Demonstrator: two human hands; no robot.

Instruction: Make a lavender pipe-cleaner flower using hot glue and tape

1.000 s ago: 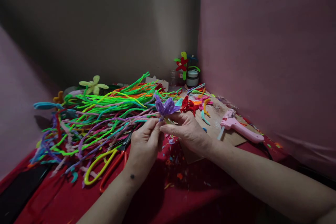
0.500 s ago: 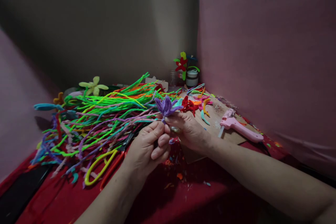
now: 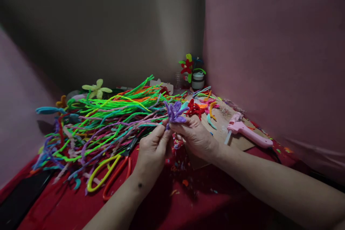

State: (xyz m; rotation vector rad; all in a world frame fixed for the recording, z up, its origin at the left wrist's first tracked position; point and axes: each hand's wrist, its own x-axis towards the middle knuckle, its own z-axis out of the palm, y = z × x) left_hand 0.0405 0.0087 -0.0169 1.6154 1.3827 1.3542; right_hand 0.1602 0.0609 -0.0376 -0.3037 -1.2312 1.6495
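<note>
A purple pipe-cleaner flower (image 3: 175, 111) stands just above my two hands, over the middle of the red table. My right hand (image 3: 194, 135) pinches it right under the petals. My left hand (image 3: 152, 148) is closed on its lower stem, fingertips touching those of the right. The stem itself is hidden between the fingers. A big heap of coloured pipe cleaners (image 3: 107, 118) lies just left of my hands.
Scissors with yellow and orange handles (image 3: 109, 173) lie below the heap. A pink glue gun (image 3: 248, 132) rests on cardboard (image 3: 223, 122) at the right. Finished flowers sit in a small jar (image 3: 197, 79) at the back corner. Pink walls close in on both sides.
The purple flower has turned and tilted between my fingers and shifted slightly right. My left fingers, curled under the right hand half a second ago, now pinch the stem again.
</note>
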